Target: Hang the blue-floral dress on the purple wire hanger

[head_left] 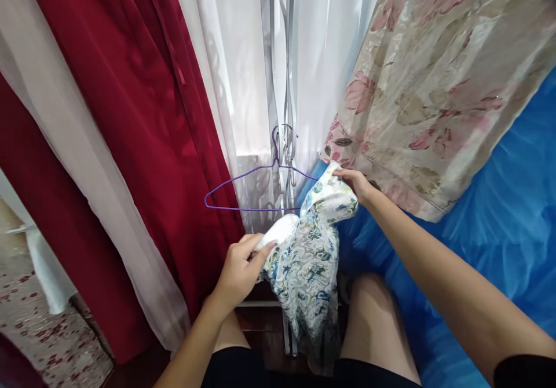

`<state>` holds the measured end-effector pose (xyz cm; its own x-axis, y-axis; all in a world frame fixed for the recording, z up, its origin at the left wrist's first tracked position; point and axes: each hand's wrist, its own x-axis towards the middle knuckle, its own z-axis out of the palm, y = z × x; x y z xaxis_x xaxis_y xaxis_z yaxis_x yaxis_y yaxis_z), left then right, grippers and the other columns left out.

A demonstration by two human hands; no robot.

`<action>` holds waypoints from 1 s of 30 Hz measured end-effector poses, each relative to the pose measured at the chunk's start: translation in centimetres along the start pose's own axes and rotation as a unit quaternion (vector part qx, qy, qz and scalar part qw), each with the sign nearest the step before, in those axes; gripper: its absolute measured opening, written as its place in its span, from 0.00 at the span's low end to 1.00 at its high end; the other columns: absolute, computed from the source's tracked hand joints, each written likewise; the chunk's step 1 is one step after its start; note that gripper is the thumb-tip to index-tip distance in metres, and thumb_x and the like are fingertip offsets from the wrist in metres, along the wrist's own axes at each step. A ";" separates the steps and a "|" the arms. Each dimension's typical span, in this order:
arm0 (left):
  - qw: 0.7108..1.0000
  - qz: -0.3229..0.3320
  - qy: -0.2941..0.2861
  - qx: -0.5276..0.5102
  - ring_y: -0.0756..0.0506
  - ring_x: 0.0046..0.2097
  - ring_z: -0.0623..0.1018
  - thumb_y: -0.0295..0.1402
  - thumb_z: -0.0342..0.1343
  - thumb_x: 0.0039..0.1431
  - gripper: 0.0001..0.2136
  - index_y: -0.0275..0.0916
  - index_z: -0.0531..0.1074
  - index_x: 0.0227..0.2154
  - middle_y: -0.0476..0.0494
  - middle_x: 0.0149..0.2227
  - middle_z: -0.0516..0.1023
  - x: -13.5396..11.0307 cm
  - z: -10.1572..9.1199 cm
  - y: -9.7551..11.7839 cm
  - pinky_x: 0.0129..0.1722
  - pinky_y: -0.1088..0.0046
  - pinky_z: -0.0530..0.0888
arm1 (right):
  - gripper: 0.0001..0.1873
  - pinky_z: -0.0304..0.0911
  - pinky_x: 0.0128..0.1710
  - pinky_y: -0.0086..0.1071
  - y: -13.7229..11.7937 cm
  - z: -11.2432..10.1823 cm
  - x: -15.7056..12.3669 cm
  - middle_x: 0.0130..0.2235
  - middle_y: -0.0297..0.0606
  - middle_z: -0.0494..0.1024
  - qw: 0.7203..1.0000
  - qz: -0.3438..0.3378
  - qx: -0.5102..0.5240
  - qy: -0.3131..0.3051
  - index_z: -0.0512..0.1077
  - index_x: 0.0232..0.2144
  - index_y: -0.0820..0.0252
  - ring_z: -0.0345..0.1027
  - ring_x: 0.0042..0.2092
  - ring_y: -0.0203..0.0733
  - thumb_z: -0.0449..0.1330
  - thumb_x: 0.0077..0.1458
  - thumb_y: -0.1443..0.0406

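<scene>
A white garment with a blue, green and yellow pattern (308, 260) hangs between my hands, its lower end trailing down over my lap. My left hand (243, 260) grips its left edge, thumb on top, where a white lining shows. Higher up, my right hand (354, 182) pinches the upper right corner of the garment. Behind it a purple wire hanger (243, 208) hangs by its hook from a metal rack (284, 87). The hanger's right end passes behind or into the garment's right side; I cannot tell which.
Dark red curtains (125, 116) with a pale sheer strip hang on the left. White sheer fabric (234, 58) covers the back. At right are a beige floral cloth (417, 104) and a ruffled blue fabric (486, 231). A patterned seat or fabric (47, 318) shows at lower left.
</scene>
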<state>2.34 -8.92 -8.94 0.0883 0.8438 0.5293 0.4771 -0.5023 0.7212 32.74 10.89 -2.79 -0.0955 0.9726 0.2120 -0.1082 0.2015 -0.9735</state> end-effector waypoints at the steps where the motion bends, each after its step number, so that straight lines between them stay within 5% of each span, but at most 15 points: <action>1: 1.000 -0.012 0.018 -0.014 0.49 0.28 0.68 0.43 0.54 0.66 0.16 0.38 0.72 0.26 0.50 0.24 0.68 0.2 -0.6 -0.2 0.27 0.76 0.65 | 0.10 0.67 0.27 0.37 -0.1 0.5 0.1 0.23 0.41 0.78 0.998 0.039 0.014 -0.044 0.75 0.23 0.62 0.70 0.24 0.44 0.66 0.38 0.61; 4: 0.996 -0.031 0.078 -0.041 0.50 0.27 0.67 0.43 0.56 0.65 0.15 0.37 0.74 0.30 0.51 0.25 0.71 0.5 -2.7 -1.6 0.26 0.77 0.64 | 0.13 0.69 0.30 0.34 -0.2 1.7 -0.3 0.28 0.43 0.82 0.976 0.115 0.054 -0.179 0.78 0.30 0.66 0.75 0.29 0.44 0.69 0.42 0.62; 7: 0.991 -0.055 0.105 -0.058 0.49 0.29 0.70 0.44 0.60 0.61 0.14 0.37 0.77 0.32 0.48 0.28 0.75 0.6 -5.3 -4.1 0.28 0.76 0.66 | 0.16 0.71 0.35 0.33 -0.3 2.2 -1.4 0.32 0.43 0.83 0.960 0.116 0.052 -0.248 0.79 0.34 0.66 0.78 0.32 0.43 0.72 0.42 0.62; 13: 0.992 -0.031 -0.105 0.056 0.41 0.42 0.77 0.41 0.68 0.50 0.10 0.40 0.81 0.27 0.41 0.39 0.81 2.0 -10.5 -9.5 0.47 0.68 0.71 | 0.14 0.73 0.33 0.36 -1.7 1.7 -2.6 0.31 0.45 0.83 0.960 0.159 0.041 -0.227 0.79 0.32 0.66 0.79 0.31 0.47 0.72 0.42 0.64; 15: 0.983 -0.010 -0.131 0.127 0.41 0.41 0.76 0.42 0.68 0.50 0.09 0.42 0.81 0.26 0.42 0.36 0.81 3.1 -12.2 -10.5 0.49 0.67 0.69 | 0.13 0.73 0.31 0.35 -2.4 1.6 -2.7 0.31 0.46 0.83 0.961 0.164 0.038 -0.219 0.79 0.32 0.67 0.79 0.31 0.48 0.72 0.41 0.66; 18: 0.977 0.024 -0.089 0.192 0.40 0.40 0.74 0.42 0.65 0.53 0.08 0.43 0.81 0.29 0.42 0.34 0.81 5.6 -14.9 -10.5 0.48 0.67 0.68 | 0.13 0.73 0.31 0.36 -3.3 1.7 -2.9 0.33 0.49 0.84 0.960 0.172 0.038 -0.218 0.80 0.34 0.68 0.80 0.32 0.50 0.71 0.42 0.69; 21: 0.963 0.064 0.028 0.259 0.40 0.41 0.73 0.39 0.61 0.55 0.09 0.42 0.80 0.35 0.41 0.37 0.81 8.8 -16.9 -9.0 0.50 0.65 0.66 | 0.13 0.74 0.31 0.38 -3.9 1.9 -3.1 0.34 0.50 0.84 0.960 0.193 0.038 -0.202 0.80 0.35 0.69 0.80 0.32 0.52 0.70 0.44 0.70; 24: 0.945 0.092 0.120 0.289 0.40 0.42 0.74 0.35 0.57 0.58 0.09 0.40 0.78 0.39 0.42 0.39 0.80 12.4 -16.7 -7.0 0.52 0.63 0.66 | 0.13 0.76 0.35 0.39 -4.2 1.8 -3.5 0.36 0.49 0.85 0.948 0.239 0.054 -0.204 0.80 0.39 0.66 0.81 0.35 0.53 0.68 0.48 0.68; 26: 0.959 0.087 0.147 0.228 0.42 0.42 0.76 0.34 0.54 0.59 0.09 0.39 0.75 0.40 0.41 0.41 0.80 14.6 -15.0 -6.1 0.50 0.65 0.69 | 0.13 0.77 0.38 0.38 -4.0 1.8 -3.9 0.38 0.48 0.85 0.935 0.274 0.067 -0.216 0.79 0.41 0.65 0.81 0.37 0.51 0.66 0.52 0.66; 30: 0.993 0.017 0.100 0.060 0.43 0.44 0.78 0.36 0.57 0.56 0.11 0.37 0.70 0.40 0.39 0.44 0.80 17.1 -10.2 -5.3 0.44 0.70 0.72 | 0.13 0.77 0.40 0.36 -3.0 1.9 -4.8 0.36 0.45 0.85 0.927 0.309 0.076 -0.200 0.77 0.43 0.64 0.81 0.36 0.47 0.61 0.59 0.62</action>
<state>-7.60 6.22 0.87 -0.0642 0.7667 0.6388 0.5791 -0.4927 0.6495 31.69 5.42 -0.74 -0.5414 0.7701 -0.3375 -0.0462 -0.4280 -0.9026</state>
